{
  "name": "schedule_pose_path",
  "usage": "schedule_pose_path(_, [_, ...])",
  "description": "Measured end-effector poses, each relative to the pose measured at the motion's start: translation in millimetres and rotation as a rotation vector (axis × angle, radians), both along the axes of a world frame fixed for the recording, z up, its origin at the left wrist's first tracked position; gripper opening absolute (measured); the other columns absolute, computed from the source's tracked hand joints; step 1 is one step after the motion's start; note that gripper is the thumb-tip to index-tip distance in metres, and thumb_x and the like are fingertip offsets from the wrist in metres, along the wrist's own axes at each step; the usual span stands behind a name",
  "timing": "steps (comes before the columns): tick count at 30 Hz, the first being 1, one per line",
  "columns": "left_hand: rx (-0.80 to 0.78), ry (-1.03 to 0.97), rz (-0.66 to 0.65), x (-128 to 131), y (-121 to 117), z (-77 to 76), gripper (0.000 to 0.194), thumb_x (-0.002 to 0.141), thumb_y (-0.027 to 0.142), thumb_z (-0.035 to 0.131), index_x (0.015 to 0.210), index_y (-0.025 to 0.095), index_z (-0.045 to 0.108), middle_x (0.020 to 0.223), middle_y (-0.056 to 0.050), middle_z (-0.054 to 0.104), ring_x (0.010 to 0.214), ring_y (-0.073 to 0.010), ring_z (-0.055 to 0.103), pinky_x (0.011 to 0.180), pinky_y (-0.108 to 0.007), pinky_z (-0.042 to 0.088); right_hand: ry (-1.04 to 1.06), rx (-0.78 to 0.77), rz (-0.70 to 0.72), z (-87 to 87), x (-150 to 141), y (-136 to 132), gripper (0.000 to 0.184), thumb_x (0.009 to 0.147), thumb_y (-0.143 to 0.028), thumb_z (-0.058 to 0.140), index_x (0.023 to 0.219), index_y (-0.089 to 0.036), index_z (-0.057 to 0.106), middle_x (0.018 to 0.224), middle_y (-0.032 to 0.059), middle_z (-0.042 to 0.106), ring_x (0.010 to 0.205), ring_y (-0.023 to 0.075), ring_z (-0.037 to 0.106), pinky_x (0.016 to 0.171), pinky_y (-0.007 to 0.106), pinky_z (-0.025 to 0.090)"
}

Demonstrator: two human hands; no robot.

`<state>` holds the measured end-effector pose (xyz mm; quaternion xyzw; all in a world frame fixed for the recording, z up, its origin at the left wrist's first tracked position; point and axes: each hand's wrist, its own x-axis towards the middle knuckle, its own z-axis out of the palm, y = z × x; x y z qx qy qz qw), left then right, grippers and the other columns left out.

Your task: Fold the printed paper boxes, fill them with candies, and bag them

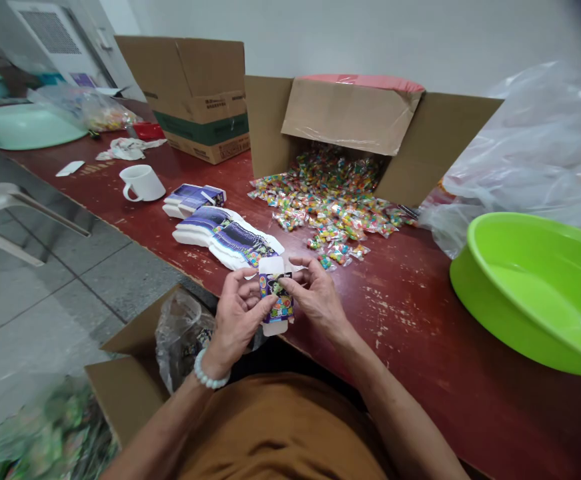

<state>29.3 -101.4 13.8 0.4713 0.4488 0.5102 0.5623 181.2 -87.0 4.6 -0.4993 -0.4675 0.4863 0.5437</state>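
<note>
Between my two hands is a small purple printed candy box [277, 293], its white end flaps sticking out at the top and bottom. My left hand [240, 303] grips its left side, thumb across the front. With thumb and fingers, my right hand [315, 293] holds the upper right side. Just beyond them lies a fanned stack of flat purple-and-white boxes [230, 233], with more flattened boxes [195, 197] behind it. Many small clear packets of colourful candy [330, 207] spill across the table from an open carton [353, 113] lying on its side.
The red table [395, 320] holds a green basin [520, 293] at right, a white mug [141, 183], a closed carton [205, 100] and a pale basin [33, 127] at left. Plastic bags [535, 147] bulge at the back right. Below the edge stand an open carton [130, 387] and a white stool [15, 207].
</note>
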Motion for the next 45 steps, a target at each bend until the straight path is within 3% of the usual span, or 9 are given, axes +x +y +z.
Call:
schedule_pose_path(9, [-0.024,0.031,-0.014,-3,-1,0.6,0.037,0.071,0.029,0.081,0.103,0.019,0.065,0.090,-0.004,0.074,0.080,-0.0177,0.068,0.072,-0.026,0.055,0.095,0.113,0.058,-11.7,-1,-6,0.017,0.085,-0.037,0.067,0.088,-0.020,0.069,0.085,0.0006,0.068,0.078,0.0145,0.060,0.075,0.028,0.047])
schedule_pose_path(13, [-0.003,0.120,-0.100,-12,5,-3.5,0.023,0.079,0.034,0.074,0.095,0.018,0.068,0.084,-0.002,0.071,0.076,-0.0147,0.064,0.069,-0.023,0.052,0.117,0.007,0.213,-8.3,13,4,0.022,0.072,-0.037,0.079,0.071,-0.017,0.068,0.072,-0.0010,0.066,0.068,0.0127,0.058,0.071,0.027,0.046])
schedule_pose_path(19, [0.089,0.186,-0.172,-15,7,-5.8,0.020,0.085,0.034,0.069,0.094,0.017,0.068,0.088,-0.002,0.069,0.079,-0.0128,0.061,0.072,-0.022,0.049,0.251,-0.132,0.322,1.3,17,9,0.037,0.057,-0.035,0.089,0.082,-0.018,0.068,0.072,-0.0018,0.068,0.065,0.0117,0.060,0.067,0.026,0.048])
schedule_pose_path(24, [-0.175,-0.160,-0.164,-8,5,-2.9,0.051,0.080,0.036,0.076,0.124,0.025,0.052,0.083,0.002,0.067,0.068,-0.0121,0.064,0.061,-0.021,0.051,0.093,0.060,0.245,-0.2,13,5,0.030,0.070,-0.045,0.081,0.072,-0.018,0.068,0.070,-0.0001,0.068,0.065,0.0130,0.060,0.065,0.027,0.048])
schedule_pose_path(29, [-0.539,-0.239,-0.380,-2,1,-5.5,0.053,0.090,0.063,0.048,0.108,0.014,0.060,0.075,-0.007,0.069,0.050,-0.0166,0.065,0.047,-0.026,0.052,-0.180,0.177,0.236,-3.0,14,-1,0.025,0.083,-0.044,0.069,0.081,-0.019,0.071,0.081,0.0042,0.071,0.074,0.0161,0.063,0.067,0.028,0.050])
schedule_pose_path(35, [-0.488,-0.161,-0.293,7,-1,-11.8,0.058,0.090,0.068,0.041,0.094,0.014,0.062,0.064,-0.004,0.066,0.041,-0.0129,0.059,0.041,-0.022,0.048,0.081,-0.126,0.385,-0.3,11,2,0.029,0.075,-0.043,0.074,0.084,-0.018,0.062,0.078,0.0024,0.072,0.047,0.0114,0.059,0.045,0.024,0.048])
schedule_pose_path(39, [-0.387,-0.114,-0.328,6,0,-14.5,0.066,0.085,0.075,0.043,0.084,0.012,0.064,0.066,-0.006,0.067,0.043,-0.0124,0.059,0.041,-0.021,0.047,0.178,-0.182,0.316,-0.6,10,10,0.029,0.067,-0.039,0.080,0.074,-0.016,0.064,0.067,0.0010,0.068,0.049,0.0110,0.058,0.045,0.022,0.047])
schedule_pose_path(42, [-0.352,-0.104,-0.335,1,1,-15.5,0.066,0.083,0.074,0.049,0.095,0.012,0.067,0.066,-0.006,0.068,0.043,-0.0130,0.060,0.041,-0.021,0.047,0.156,-0.154,0.271,0.3,10,8,0.026,0.072,-0.038,0.077,0.076,-0.016,0.064,0.071,0.0019,0.068,0.048,0.0105,0.057,0.044,0.023,0.046])
schedule_pose_path(45, [-0.374,-0.156,-0.346,-1,1,-15.0,0.068,0.083,0.071,0.052,0.125,0.017,0.059,0.067,-0.005,0.068,0.042,-0.0142,0.060,0.040,-0.022,0.047,0.091,-0.020,0.395,2.8,10,-3,0.023,0.083,-0.040,0.067,0.082,-0.018,0.063,0.097,0.0061,0.071,0.053,0.0109,0.059,0.050,0.027,0.050])
